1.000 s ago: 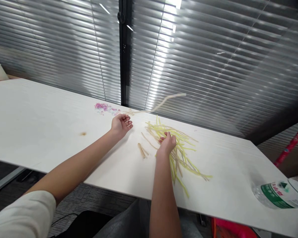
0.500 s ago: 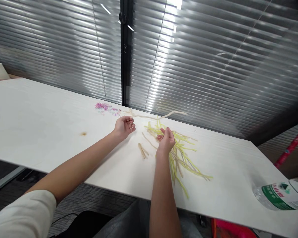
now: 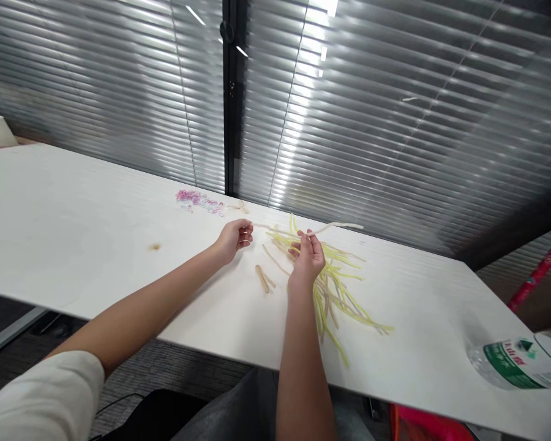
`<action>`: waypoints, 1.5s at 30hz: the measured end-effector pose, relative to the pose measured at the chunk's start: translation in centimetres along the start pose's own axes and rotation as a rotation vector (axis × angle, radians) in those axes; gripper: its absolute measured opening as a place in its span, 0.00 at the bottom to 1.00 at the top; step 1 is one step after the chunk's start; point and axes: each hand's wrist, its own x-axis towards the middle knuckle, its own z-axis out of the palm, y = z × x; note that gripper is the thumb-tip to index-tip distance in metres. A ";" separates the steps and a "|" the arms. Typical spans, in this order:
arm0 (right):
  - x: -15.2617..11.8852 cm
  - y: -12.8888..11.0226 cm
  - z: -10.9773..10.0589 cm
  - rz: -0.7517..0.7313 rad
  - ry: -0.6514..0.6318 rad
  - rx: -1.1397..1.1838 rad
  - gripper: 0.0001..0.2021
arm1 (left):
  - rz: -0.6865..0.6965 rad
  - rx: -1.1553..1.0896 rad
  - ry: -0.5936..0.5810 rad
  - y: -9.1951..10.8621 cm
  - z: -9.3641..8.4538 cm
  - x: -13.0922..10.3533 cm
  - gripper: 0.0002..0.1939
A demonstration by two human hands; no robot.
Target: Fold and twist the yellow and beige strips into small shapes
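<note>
A long cream pipe cleaner [image 3: 340, 225] stretches between my two hands above the table. My left hand [image 3: 234, 237] is closed in a pinch at its left end. Fingers of my right hand [image 3: 307, 260] pinch it farther along, and its free end juts out to the right, slightly bent. Beneath and beside my right hand lies a loose heap of yellow and beige pipe cleaners [image 3: 337, 285], partly hidden by that hand and forearm. A folded beige pipe cleaner [image 3: 261, 279] rests between my forearms. Another small bent beige piece [image 3: 241, 207] lies beyond my left hand.
Small pink, purple and blue loops, apparently rubber bands [image 3: 190, 197], are scattered at the back of the white table [image 3: 96, 226]. A clear plastic bottle [image 3: 518, 362] with a green label lies at the right. Window blinds [image 3: 371, 122] rise behind the table's far edge.
The cream pipe cleaner has shifted right and a little nearer. My left hand has moved slightly right, its fingers curling closed. My right fingers have changed position on the strand.
</note>
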 end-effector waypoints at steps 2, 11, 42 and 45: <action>0.1 0.0 -0.1 0.000 0.016 -0.006 0.25 | 0.043 0.020 -0.004 -0.1 0.1 -0.1 0.04; 0.5 1.8 -0.7 -0.076 -0.050 -0.306 0.28 | -0.028 -0.104 -0.180 0.5 0.0 -0.7 0.07; -1.2 1.9 -0.6 -0.255 -0.687 -0.686 0.16 | 0.173 -0.131 -0.089 0.9 -0.6 0.4 0.13; -1.2 1.9 -0.5 -0.247 -0.615 -0.673 0.20 | 0.217 -0.110 -0.034 0.9 -0.6 0.4 0.14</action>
